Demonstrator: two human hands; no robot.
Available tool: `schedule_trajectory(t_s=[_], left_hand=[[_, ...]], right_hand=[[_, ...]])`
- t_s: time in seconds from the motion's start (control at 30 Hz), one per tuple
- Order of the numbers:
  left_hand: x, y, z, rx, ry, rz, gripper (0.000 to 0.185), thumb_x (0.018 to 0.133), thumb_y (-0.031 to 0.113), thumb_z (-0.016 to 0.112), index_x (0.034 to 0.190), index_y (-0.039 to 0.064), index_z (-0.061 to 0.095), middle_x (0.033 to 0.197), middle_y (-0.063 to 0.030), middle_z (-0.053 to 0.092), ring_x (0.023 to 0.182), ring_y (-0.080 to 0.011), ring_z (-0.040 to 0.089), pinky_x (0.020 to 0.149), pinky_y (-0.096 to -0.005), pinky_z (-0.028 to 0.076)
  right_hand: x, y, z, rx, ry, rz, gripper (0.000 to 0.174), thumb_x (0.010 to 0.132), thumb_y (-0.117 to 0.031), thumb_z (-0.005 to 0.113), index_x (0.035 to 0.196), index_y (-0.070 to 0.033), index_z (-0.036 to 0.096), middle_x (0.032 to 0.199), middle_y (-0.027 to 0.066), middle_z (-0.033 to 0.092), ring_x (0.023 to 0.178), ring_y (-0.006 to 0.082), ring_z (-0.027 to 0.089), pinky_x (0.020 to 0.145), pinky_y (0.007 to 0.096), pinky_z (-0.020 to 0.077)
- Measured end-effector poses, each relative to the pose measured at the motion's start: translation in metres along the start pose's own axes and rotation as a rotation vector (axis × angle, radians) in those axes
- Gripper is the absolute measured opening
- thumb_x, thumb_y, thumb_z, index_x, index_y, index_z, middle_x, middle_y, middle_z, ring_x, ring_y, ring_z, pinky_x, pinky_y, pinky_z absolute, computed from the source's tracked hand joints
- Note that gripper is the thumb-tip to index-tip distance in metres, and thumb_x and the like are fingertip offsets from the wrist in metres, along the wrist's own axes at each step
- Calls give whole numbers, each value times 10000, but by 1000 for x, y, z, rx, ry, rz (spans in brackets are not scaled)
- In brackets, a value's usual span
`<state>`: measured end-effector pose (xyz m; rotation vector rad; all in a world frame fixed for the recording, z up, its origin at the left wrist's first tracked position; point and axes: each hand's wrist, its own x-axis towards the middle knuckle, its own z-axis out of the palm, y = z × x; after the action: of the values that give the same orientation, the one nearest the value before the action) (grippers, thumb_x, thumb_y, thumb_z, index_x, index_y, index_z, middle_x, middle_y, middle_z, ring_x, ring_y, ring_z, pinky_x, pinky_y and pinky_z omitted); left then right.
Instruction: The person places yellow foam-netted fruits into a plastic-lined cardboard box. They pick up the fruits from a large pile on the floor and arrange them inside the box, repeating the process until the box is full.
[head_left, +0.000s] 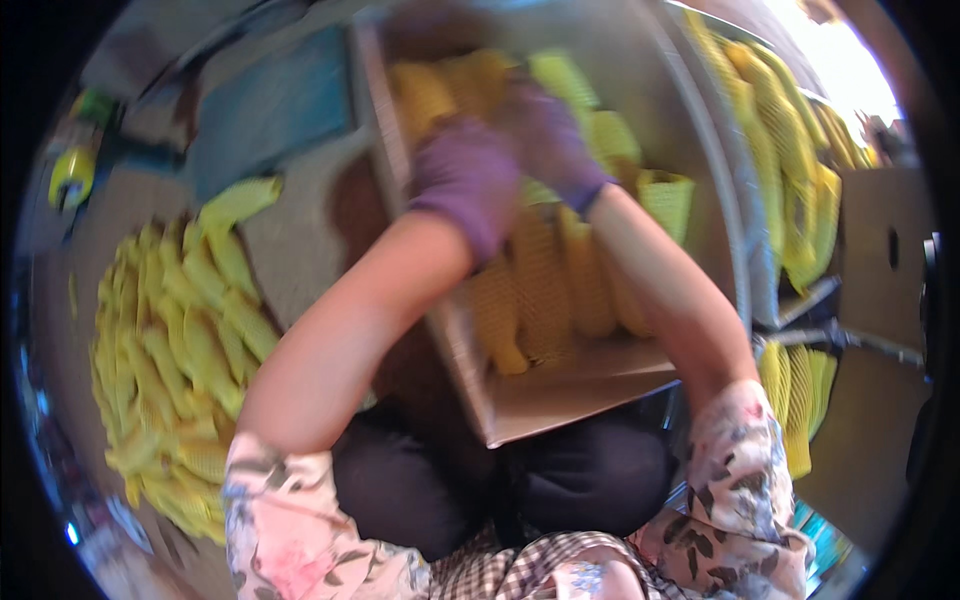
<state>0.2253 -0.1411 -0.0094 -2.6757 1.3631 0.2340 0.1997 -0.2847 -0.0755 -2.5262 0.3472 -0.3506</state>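
Observation:
Both hands reach into a cardboard box (585, 360) standing before me and wear purple gloves. My left hand (466, 180) is over the box's left part, close to orange-yellow items in netting (427, 94). Beside it, slightly higher in the picture, my right hand (551, 135) is next to light-yellow foam-net sleeves (615, 139). Motion blur and the gloves hide the fingertips, so a grip cannot be made out. Several long net-wrapped items (544, 289) lie side by side in the near part of the box. An open-ended yellow net sleeve (666, 202) stands near the right wall.
A large pile of yellow foam-net sleeves (180, 322) lies at left. Beyond it are a blue-green flat panel (274, 105) and a yellow tape roll (73, 178). At right, another container holds netted items (780, 150), beside a cardboard carton (881, 247).

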Motion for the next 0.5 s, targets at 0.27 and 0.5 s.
schedule_trajectory(t_s=[0.27,0.5], left_hand=[[-31,3,-23,-469,337,133,354,967,303,651,1269,119,667,1205,-109,722,1109,-285,703,937,-425,546],[-397,-149,110,-539,887,-794,658,938,155,737,1493,-52,449,1492,-254,516,1373,-361,524,1153,-472,417]], right_hand=[[3,107,-5,1063,-14,314,439,1105,-315,495,1440,-35,528,1404,129,550,1249,233,546,1087,349,437],[30,-19,-51,-141,185,-679,447,1073,-67,496,1518,-29,495,1581,135,473,1439,256,471,1184,363,398]])
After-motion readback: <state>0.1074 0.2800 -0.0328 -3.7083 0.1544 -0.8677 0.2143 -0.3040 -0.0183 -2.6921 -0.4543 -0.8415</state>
